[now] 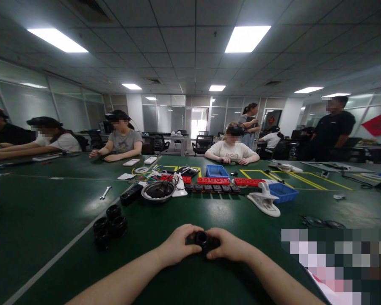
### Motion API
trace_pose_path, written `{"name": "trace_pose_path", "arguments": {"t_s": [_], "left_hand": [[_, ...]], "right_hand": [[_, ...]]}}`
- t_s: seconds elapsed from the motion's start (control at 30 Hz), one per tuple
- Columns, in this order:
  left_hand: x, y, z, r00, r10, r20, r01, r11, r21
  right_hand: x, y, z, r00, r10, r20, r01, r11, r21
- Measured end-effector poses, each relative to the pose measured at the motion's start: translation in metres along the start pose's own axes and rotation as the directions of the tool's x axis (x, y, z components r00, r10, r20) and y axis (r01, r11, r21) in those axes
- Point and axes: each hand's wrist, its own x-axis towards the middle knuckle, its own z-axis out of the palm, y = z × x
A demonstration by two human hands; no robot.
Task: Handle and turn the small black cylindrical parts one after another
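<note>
Two bare hands meet at the near middle of one green table [51, 220]. Between them is one black cylinder [202, 239], its round opening facing the wearer. The left hand [179, 245] pinches its left side, with the thumb below and the fingers above. The right hand [228, 245] curls narrowly around its right side. Whether the cylinder rests on the surface or is lifted cannot be told; the dark area beside the right fingers is unclear.

Four further black cylinders [117, 225] stand in one cluster to the left, well apart from the hands. One wrench [106, 193] lies beyond the cluster. Beyond the hands are one round metal pan [158, 191], one black box [131, 194] near its left side, and two white clips: the first clip [178, 189] beside the pan, the second clip [263, 205] farther right. Three red strips [212, 181] form a row behind one black strip [216, 188]. Two blue trays are present: one blue tray [217, 171] behind the row, the other blue tray [284, 194] just beside the second clip. Four seated people [233, 148] line the far side.
</note>
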Motion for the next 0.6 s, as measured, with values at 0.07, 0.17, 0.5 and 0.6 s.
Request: {"name": "trace_pose_path", "arguments": {"t_s": [0.07, 0.17, 0.5, 0.6], "left_hand": [[0.001, -0.003, 0.001, 1.000, -0.016, 0.007, 0.016, 0.999, -0.032], [0.002, -0.003, 0.003, 0.999, -0.038, -0.003, 0.038, 0.999, -0.029], [-0.001, 0.004, 0.013, 0.972, -0.136, -0.192, 0.143, 0.989, 0.022], [0.000, 0.001, 0.011, 0.982, -0.109, -0.153, 0.111, 0.994, 0.006]], "right_hand": [[0.001, 0.002, 0.000, 1.000, 0.010, -0.007, -0.010, 1.000, -0.006], [0.003, 0.004, 0.005, 0.997, 0.049, -0.059, -0.053, 0.996, -0.075], [0.007, -0.013, 0.030, 0.925, 0.139, -0.354, -0.255, 0.917, -0.307], [0.004, -0.010, 0.023, 0.952, 0.079, -0.296, -0.170, 0.939, -0.298]]}}
